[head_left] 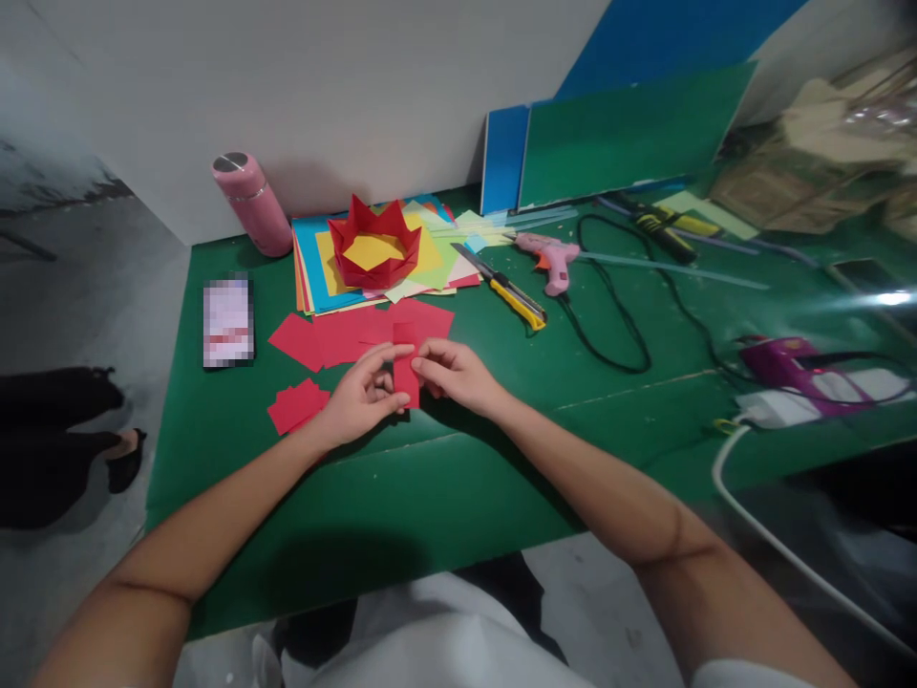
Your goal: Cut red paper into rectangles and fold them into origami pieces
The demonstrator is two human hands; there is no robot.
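A narrow piece of red paper (pixel 406 380) is held upright between my hands above the green table. My left hand (pixel 367 392) grips its left side, fingers at the top and thumb near the bottom. On the right edge, my right hand (pixel 453 371) pinches the paper between thumb and fingers. Flat red paper sheets (pixel 344 336) lie just beyond my hands. A smaller pile of red paper pieces (pixel 297 405) rests left of my left hand. Farther back, a folded red paper ring with pointed tips (pixel 377 272) sits on a stack of coloured paper (pixel 309 272).
A utility knife (pixel 512 294) and a pink glue gun (pixel 550 258) with a black cord lie to the right. A pink bottle (pixel 254 205) and a phone (pixel 227 322) are at the left. A power strip (pixel 780 409) stands far right on the green table (pixel 501 497).
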